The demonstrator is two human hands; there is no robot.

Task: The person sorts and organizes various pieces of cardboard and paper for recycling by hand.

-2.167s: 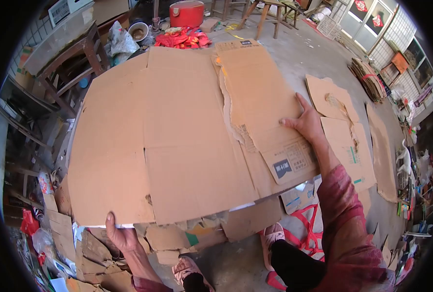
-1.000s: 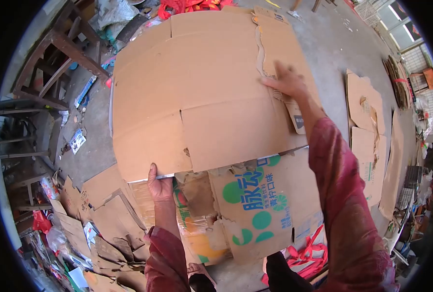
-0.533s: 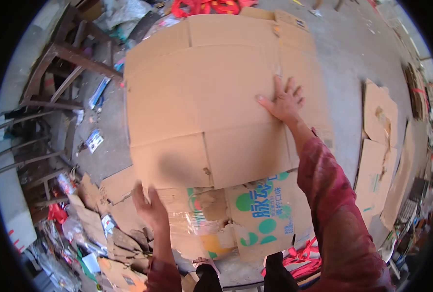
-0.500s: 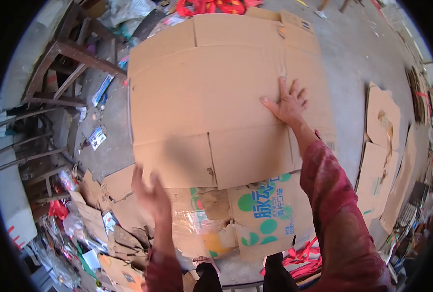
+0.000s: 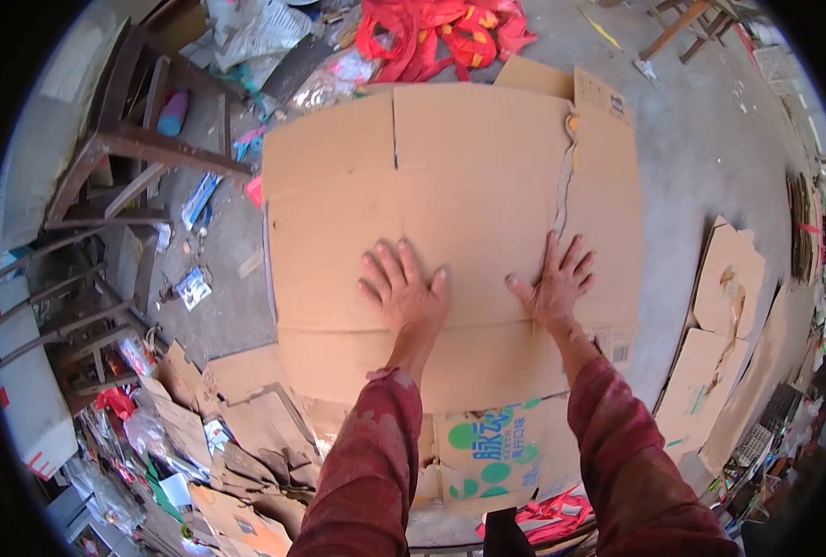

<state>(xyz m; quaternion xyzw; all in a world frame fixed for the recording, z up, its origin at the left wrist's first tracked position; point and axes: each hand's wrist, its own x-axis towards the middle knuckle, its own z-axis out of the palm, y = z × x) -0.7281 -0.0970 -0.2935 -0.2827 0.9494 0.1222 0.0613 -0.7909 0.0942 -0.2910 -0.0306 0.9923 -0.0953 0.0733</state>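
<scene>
A large flattened cardboard box (image 5: 468, 148) lies in front of me with its plain brown side up. My left hand (image 5: 405, 290) rests flat on it, left of the middle, fingers spread. To the right, my right hand (image 5: 559, 290) also presses on the sheet with its fingers apart, just below a long split near the right side. Under the near edge shows another cardboard piece (image 5: 552, 446) with green circles and blue Chinese lettering. Neither hand grips anything.
A dark wooden stool frame (image 5: 153, 139) stands at the left. Red straps (image 5: 441, 37) are heaped beyond the sheet, with more red straps (image 5: 557, 515) near my feet. Flattened cardboard (image 5: 710, 325) lies at the right. Torn cardboard scraps (image 5: 246, 459) and plastic litter crowd the lower left.
My left hand has come from the lower left, off the sheet's near edge, onto the cardboard. My right hand stays on it. The slit at the right now gapes, and the view has shifted.
</scene>
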